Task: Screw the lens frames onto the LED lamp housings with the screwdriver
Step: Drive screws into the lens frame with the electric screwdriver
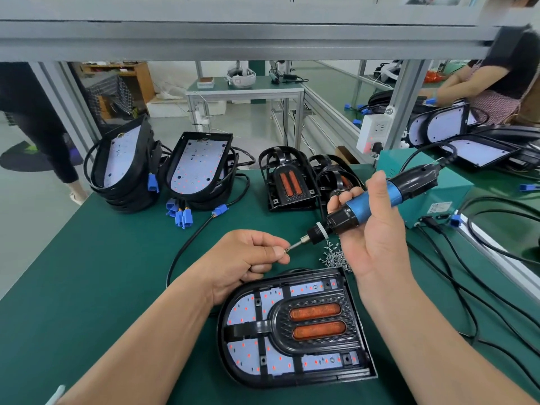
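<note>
Lying nearest on the green tabletop (87, 287), the LED lamp housing (222, 334) sits flat with the black lens frame (315, 320) seated inside it, two orange lenses facing up. Just past its far edge the left hand (248, 258) hovers, forearm reaching in from the near left, fingers curled, its grip pinching a small screw (285, 250) between thumb and forefinger at the tip of the bit (295, 245). The right hand (374, 238) is raised with the palm toward the camera, forearm rising from the near right, its grip wrapped round the blue and black screwdriver (377, 198). The tool slants down to the left, so the bit meets the left pinch above the tabletop, clear of the housing. A loose heap of screws (336, 257) lies just beyond the housing's far right corner, below the screwdriver's nose. Farther off, stacks of housings (198, 168) stand at the far left, spare lens frames (289, 182) lean in the middle, and a teal box (432, 188) sits far right behind the right hand.
</note>
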### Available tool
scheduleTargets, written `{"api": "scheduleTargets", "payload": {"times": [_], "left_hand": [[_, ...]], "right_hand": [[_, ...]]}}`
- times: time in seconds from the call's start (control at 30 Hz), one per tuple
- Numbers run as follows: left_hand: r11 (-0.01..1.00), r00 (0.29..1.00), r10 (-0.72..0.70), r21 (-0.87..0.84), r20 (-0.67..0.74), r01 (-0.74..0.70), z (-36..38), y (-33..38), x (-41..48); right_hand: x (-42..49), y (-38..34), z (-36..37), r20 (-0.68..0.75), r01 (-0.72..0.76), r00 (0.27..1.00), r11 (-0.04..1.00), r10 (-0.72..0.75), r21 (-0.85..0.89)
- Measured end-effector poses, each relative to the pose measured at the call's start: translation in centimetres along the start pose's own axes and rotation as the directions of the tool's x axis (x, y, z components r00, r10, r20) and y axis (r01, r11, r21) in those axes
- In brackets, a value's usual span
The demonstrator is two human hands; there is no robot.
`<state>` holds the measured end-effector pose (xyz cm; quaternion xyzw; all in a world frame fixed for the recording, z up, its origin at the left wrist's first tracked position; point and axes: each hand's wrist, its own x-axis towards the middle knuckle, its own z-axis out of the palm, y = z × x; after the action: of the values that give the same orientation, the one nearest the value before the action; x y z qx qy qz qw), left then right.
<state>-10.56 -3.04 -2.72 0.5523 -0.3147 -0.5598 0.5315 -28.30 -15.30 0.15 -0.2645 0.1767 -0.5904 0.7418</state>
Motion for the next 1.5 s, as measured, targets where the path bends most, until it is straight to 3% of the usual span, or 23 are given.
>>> {"api": "scheduleTargets", "payload": {"times": [0.37, 0.57, 0.7, 0.83, 1.03, 1.5], "left_hand": [[0.998, 0.999, -0.010, -0.062, 0.049, 0.013, -0.2, 0.2, -0.5], [0.985, 0.985, -0.043, 0.171, 0.169, 0.014, -0.4, 0.9, -1.8], [0.955, 0.947, -0.107, 0.297, 0.304, 0.013, -0.2, 1.5, -2.3], [0.898, 0.970, -0.110, 0.441, 0.219, 0.002, 0.3, 1.7, -1.9], [0.743, 0.989, 0.012, 0.660, 0.151, -0.110, 1.1, 1.5, -1.9], [0.671, 0.981, 0.095, 0.718, 0.167, -0.187, 1.2, 1.2, -1.9]], "right_hand": [[0.1, 0.0, -0.6, -0.159, -0.006, 0.987, 0.994, 0.023, 0.105], [0.3, -2.1, -0.8, -0.158, 0.058, 0.987, 0.982, -0.029, 0.181], [0.3, -4.1, -1.0, -0.094, 0.107, 0.991, 0.983, -0.094, 0.147], [-0.1, -5.0, -0.9, 0.008, 0.112, 0.994, 0.988, -0.113, 0.107], [-0.7, -5.0, -0.5, 0.113, 0.111, 0.988, 0.994, -0.109, -0.019], [-1.4, -4.8, 0.4, 0.274, 0.216, 0.951, 0.942, -0.143, -0.257]]}}
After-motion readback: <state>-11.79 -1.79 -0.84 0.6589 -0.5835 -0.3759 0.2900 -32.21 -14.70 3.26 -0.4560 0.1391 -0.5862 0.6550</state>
